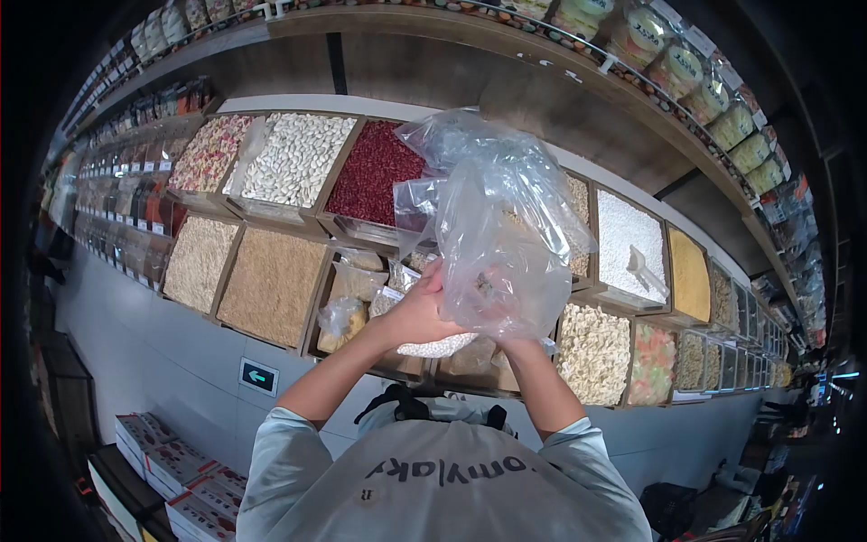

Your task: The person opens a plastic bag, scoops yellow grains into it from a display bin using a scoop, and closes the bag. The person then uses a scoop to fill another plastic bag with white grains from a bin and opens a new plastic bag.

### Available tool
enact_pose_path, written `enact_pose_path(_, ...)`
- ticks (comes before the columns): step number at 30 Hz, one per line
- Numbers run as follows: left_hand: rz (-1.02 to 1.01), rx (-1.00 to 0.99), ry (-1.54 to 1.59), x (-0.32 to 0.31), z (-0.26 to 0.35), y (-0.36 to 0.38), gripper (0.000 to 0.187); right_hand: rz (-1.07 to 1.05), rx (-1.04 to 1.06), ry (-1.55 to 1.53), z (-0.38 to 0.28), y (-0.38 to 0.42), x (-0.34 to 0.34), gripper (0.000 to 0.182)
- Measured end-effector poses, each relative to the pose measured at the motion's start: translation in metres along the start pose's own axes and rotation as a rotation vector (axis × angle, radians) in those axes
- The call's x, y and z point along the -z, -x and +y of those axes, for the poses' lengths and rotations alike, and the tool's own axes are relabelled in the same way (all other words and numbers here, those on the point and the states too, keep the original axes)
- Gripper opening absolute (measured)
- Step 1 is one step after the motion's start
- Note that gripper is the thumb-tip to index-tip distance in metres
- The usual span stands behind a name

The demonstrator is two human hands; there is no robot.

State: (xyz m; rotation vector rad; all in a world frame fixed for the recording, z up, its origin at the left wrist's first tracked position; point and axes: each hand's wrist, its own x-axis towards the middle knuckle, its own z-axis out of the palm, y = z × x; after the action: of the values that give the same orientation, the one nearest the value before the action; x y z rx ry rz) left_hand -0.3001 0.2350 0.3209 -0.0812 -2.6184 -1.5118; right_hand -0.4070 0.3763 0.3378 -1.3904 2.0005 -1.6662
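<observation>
A large clear plastic bag [506, 262] spreads out crumpled over the bins in front of me. My left hand [420, 307] is closed on its near left edge, thumb and fingers against the film. My right hand [495, 287] shows only faintly through the plastic, inside or behind the bag; its fingers are hidden. Under my hands lies a pack of white beans [438, 346]. Smaller filled clear bags [348, 303] sit in the bin just left of my left hand.
Wooden bins hold red beans [375, 172], large white beans [298, 158], brown grain [273, 285], white granules with a scoop [628, 244] and pale flakes [593, 352]. A shelf [470, 32] with packaged goods runs above. Boxes [185, 470] are stacked on the floor at lower left.
</observation>
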Motion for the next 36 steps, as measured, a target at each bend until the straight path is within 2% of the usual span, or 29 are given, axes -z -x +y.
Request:
enact_pose_path(2,0.090,0.014,0.088,-0.008,-0.001,-0.004,0.053,-0.090,-0.311,-0.264,0.012,-0.003,0.000,0.033)
enact_pose_path(4,0.251,-0.103,0.133,-0.017,-0.006,-0.005,0.045,-0.020,-0.309,-0.275,-0.019,-0.009,0.006,0.035)
enact_pose_path(5,0.252,-0.103,0.136,-0.014,0.000,-0.005,0.045,-0.021,-0.310,-0.272,-0.016,-0.006,0.008,0.035)
enact_pose_path(6,0.254,-0.114,0.150,-0.011,0.007,-0.005,0.035,0.026,-0.445,-0.631,-0.014,-0.004,0.011,0.035)
enact_pose_path(7,0.258,-0.124,0.165,-0.009,0.012,-0.005,0.027,0.042,-0.510,-0.811,-0.014,0.000,0.015,0.035)
enact_pose_path(8,0.261,-0.124,0.167,-0.009,0.011,-0.005,0.027,0.070,-0.578,-0.988,-0.018,0.001,0.020,0.035)
enact_pose_path(9,0.202,-0.105,0.228,-0.008,0.010,-0.006,0.025,-0.106,-0.404,-0.505,-0.035,-0.001,0.025,0.035)
enact_pose_path(11,0.147,-0.087,0.287,-0.006,0.011,-0.008,0.022,-0.271,-0.216,-0.020,-0.042,0.000,0.025,0.035)
enact_pose_path(13,0.258,-0.237,0.193,-0.008,0.018,-0.011,0.018,-0.228,-0.296,0.020,-0.032,0.006,0.016,0.035)
enact_pose_path(14,0.257,-0.238,0.193,-0.012,0.018,-0.013,0.018,-0.226,-0.296,0.021,-0.028,0.007,0.010,0.035)
enact_pose_path(16,0.275,-0.035,0.069,-0.025,0.020,-0.011,0.017,-0.080,-0.325,-0.142,-0.022,0.011,-0.004,0.039)
enact_pose_path(17,0.271,-0.036,0.070,-0.032,0.023,-0.011,0.017,-0.076,-0.327,-0.142,-0.019,0.011,-0.007,0.039)
enact_pose_path(19,0.462,-0.055,-0.193,-0.044,0.030,-0.011,0.017,0.143,-0.575,-0.575,-0.013,0.010,-0.012,0.028)
enact_pose_path(21,0.412,-0.020,-0.236,-0.049,0.027,-0.002,0.024,0.154,-0.568,-0.555,-0.026,0.005,-0.009,0.028)
enact_pose_path(23,0.476,-0.001,0.259,-0.055,0.023,0.015,0.036,0.162,-0.559,-0.525,-0.026,0.004,-0.003,0.032)
enact_pose_path(24,0.480,-0.001,0.266,-0.059,0.016,0.028,0.036,0.124,-0.531,-0.449,-0.020,0.006,0.001,0.032)
enact_pose_path(26,0.694,0.236,0.799,-0.059,-0.014,0.052,0.050,0.093,-0.502,-0.374,-0.009,0.005,0.008,0.032)
enact_pose_path(27,0.689,0.241,0.801,-0.058,-0.025,0.058,0.050,0.045,-0.554,-0.461,-0.005,0.006,0.010,0.032)
enact_pose_path(29,0.263,0.724,1.385,-0.063,-0.050,0.067,0.064,-0.009,-0.616,-0.550,-0.002,0.010,0.007,0.033)
enact_pose_path(30,0.047,0.832,1.584,-0.084,-0.080,0.065,0.075,-0.109,-0.656,-0.563,-0.002,0.012,0.005,0.033)
enact_pose_path(31,0.054,0.832,1.591,-0.099,-0.100,0.066,0.075,-0.212,-0.695,-0.574,-0.003,0.013,0.003,0.033)
enact_pose_path(32,-0.143,0.764,1.853,-0.103,-0.105,0.065,0.074,-0.222,-0.699,-0.571,-0.007,0.015,0.002,0.033)
enact_pose_path(33,-0.356,0.672,2.102,-0.107,-0.110,0.065,0.072,-0.374,-0.679,-0.565,-0.012,0.017,0.002,0.034)
enact_pose_path(34,-0.342,0.656,1.917,-0.112,-0.113,0.066,0.075,-0.523,-0.658,-0.558,-0.017,0.018,0.003,0.037)
enact_pose_path(35,-0.603,0.360,2.008,-0.109,-0.116,0.064,0.063,-0.527,-0.662,-0.557,-0.019,0.015,0.006,0.037)
enact_pose_path(36,-0.628,0.303,2.016,-0.110,-0.115,0.066,0.061,-0.740,-0.708,-0.411,-0.022,0.009,0.010,0.037)
